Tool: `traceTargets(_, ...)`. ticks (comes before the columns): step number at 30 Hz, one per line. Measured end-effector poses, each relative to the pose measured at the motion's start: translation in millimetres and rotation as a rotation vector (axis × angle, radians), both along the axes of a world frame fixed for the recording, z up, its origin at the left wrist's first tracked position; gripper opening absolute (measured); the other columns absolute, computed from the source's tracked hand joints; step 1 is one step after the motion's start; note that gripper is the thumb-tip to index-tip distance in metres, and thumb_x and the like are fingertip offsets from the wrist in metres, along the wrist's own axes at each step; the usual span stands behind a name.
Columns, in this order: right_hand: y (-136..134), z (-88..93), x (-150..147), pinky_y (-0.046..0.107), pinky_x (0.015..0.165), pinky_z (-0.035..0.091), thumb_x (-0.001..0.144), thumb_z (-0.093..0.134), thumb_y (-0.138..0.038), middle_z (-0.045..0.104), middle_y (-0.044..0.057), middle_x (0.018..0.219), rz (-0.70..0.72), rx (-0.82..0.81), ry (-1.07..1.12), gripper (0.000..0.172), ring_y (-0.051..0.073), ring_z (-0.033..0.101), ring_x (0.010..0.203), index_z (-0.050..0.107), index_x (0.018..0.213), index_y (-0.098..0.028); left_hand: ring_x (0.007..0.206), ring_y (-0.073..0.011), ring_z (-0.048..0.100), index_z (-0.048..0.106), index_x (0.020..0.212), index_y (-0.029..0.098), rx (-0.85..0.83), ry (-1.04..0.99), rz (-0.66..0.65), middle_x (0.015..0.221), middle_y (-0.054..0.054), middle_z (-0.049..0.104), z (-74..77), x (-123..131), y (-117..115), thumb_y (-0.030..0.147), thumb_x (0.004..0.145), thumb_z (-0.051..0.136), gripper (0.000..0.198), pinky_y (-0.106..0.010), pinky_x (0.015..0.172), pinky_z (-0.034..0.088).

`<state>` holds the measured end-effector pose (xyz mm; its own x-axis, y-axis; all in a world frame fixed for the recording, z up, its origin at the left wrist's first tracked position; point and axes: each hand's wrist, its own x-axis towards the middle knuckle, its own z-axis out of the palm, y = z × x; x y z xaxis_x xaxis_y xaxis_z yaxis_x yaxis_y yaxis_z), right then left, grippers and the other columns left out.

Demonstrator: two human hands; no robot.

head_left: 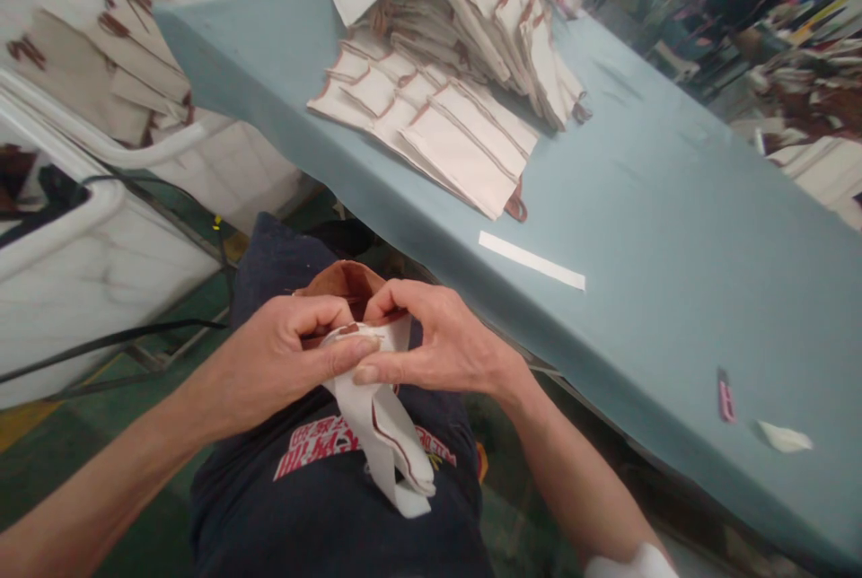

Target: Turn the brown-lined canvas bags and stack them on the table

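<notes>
Over my lap, both hands pinch a white fabric piece with brown trim, its folded lower end hanging down against a dark apron with red lettering. My left hand has thumb and fingers closed on its upper edge. Close beside it, my right hand grips the same edge, the two thumbs almost touching. Behind the fingers a brown part of the piece bulges up. The fingertips cover the exact spot being held.
A blue-grey table bears stacked white fabric pieces, a white strip, a small pink tool and a pale scrap. At left stand white bins, one holding beige pieces with brown straps.
</notes>
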<state>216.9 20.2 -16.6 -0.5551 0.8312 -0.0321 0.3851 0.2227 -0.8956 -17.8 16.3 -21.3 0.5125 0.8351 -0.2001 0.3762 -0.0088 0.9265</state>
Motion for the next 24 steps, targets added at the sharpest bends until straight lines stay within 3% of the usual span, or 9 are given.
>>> traceTargets(4,-11,-5.9,0,0.037,0.089,0.053,0.095,0.089,-0.062,0.079,0.004,0.107,0.005,0.184,-0.031,0.045,0.023,0.073,0.097,0.069,0.108,-0.024,0.054,-0.0099,0.036,0.047,0.058,0.023,0.054,0.026,0.012,0.059,0.007,0.04,2.5,6,-3,0.044,0.095,0.066,0.047,-0.022,0.048,0.029)
traceTargets(7,-22,-6.9,-3,0.041,0.099,0.057,0.096,0.089,-0.056,0.08,0.01,0.121,-0.122,0.323,0.02,0.044,0.026,0.076,0.112,0.067,0.116,-0.023,0.052,-0.0104,0.04,0.052,0.056,0.022,0.103,0.078,0.064,0.056,0.007,0.045,1.9,9,-6,0.045,0.092,0.068,0.045,-0.023,0.048,0.029)
traceTargets(11,-35,-8.6,-7,0.04,0.095,0.059,0.1,0.087,-0.044,0.081,0.009,0.114,-0.235,0.436,-0.017,0.031,0.025,0.077,0.108,0.067,0.112,-0.023,0.049,-0.0102,0.04,0.056,0.055,0.022,0.165,0.099,0.121,0.052,0.007,0.048,-1.0,9,-9,0.046,0.089,0.07,0.044,-0.023,0.046,0.027)
traceTargets(14,-43,-11.5,-10,0.043,0.106,0.058,0.098,0.089,-0.041,0.079,0.015,0.13,-0.35,0.485,-0.035,0.033,0.029,0.074,0.126,0.07,0.117,-0.022,0.049,-0.01,0.041,0.057,0.057,0.022,0.174,0.091,0.165,0.053,0.007,0.049,-1.3,7,-9,0.044,0.089,0.069,0.041,-0.023,0.045,0.028)
traceTargets(16,-47,-12.9,-12,0.04,0.099,0.059,0.095,0.092,-0.044,0.08,0.012,0.122,-0.387,0.418,-0.042,0.035,0.027,0.076,0.115,0.071,0.113,-0.022,0.048,-0.0098,0.039,0.056,0.057,0.023,0.172,0.078,0.18,0.053,0.008,0.046,0.0,7,-9,0.043,0.09,0.068,0.041,-0.022,0.043,0.027)
traceTargets(19,-52,-14.2,-18,0.031,0.078,0.054,0.093,0.094,-0.047,0.076,0.0,0.09,-0.332,0.199,-0.034,0.034,0.017,0.069,0.081,0.07,0.095,-0.023,0.049,-0.0094,0.036,0.051,0.055,0.023,0.152,0.031,0.169,0.055,0.008,0.04,2.6,8,-10,0.041,0.091,0.067,0.043,-0.022,0.043,0.026)
traceTargets(24,-55,-11.9,-29,0.026,0.066,0.045,0.101,0.084,-0.047,0.068,-0.006,0.077,-0.296,-0.141,0.112,0.031,0.012,0.058,0.067,0.068,0.089,-0.023,0.05,-0.01,0.034,0.047,0.058,0.024,0.066,-0.086,0.136,0.059,0.007,0.038,4.0,9,-11,0.04,0.094,0.064,0.042,-0.022,0.042,0.026)
